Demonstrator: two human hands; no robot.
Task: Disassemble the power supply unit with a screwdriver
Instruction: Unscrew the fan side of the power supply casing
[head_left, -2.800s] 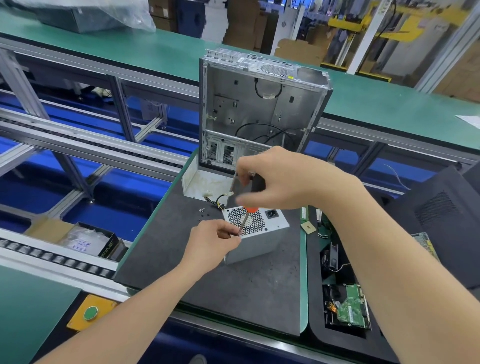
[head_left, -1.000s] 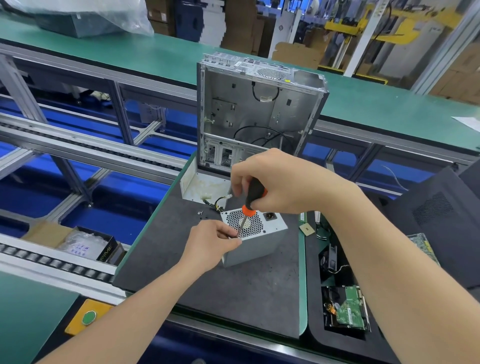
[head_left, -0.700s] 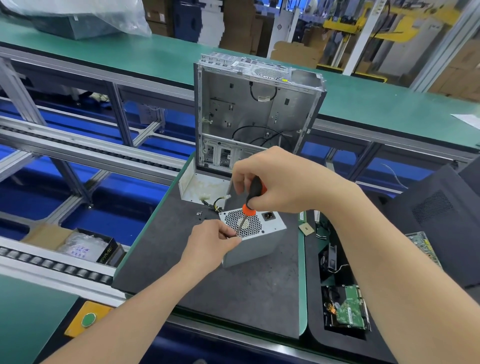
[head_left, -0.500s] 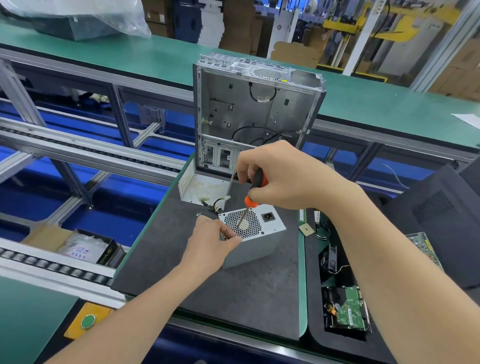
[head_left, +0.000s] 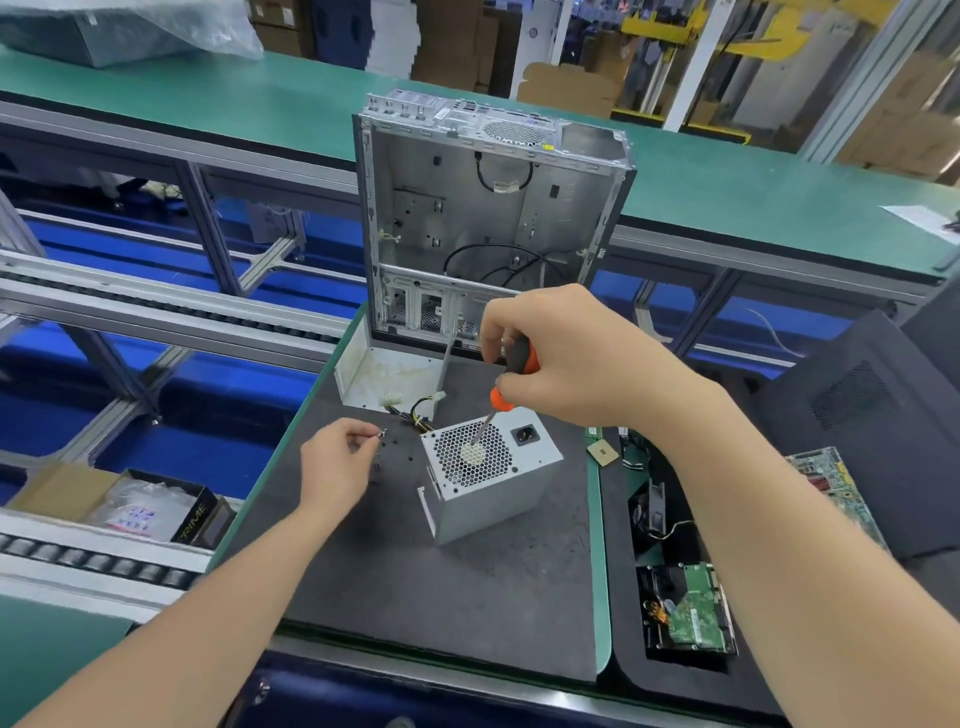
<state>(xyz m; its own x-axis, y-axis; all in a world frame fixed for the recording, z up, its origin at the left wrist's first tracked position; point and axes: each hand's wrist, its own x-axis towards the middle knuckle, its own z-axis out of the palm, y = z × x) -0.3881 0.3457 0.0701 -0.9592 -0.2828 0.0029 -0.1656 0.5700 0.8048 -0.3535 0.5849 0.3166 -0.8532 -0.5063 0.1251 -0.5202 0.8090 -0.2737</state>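
Note:
A grey metal power supply unit (head_left: 488, 483) stands on the dark mat (head_left: 415, 597), its round fan grille facing up. My right hand (head_left: 550, 358) grips a screwdriver (head_left: 511, 379) with a black and orange handle; its shaft slants down toward the grille. My left hand (head_left: 337, 462) is off the unit, to its left above the mat, and pinches a small screw (head_left: 383, 432) between thumb and fingertip. Coloured cables (head_left: 415, 413) run from the unit's far side.
An empty, open computer case (head_left: 488, 218) stands upright behind the unit. Loose screws (head_left: 397, 447) lie on the mat. At right a black tray (head_left: 680, 613) holds a hard drive, a fan and a circuit board. Conveyor rails run at left.
My left hand has left the unit's top edge and moved left, now pinching a small screw. My right hand has lifted the screwdriver slightly above the grille.

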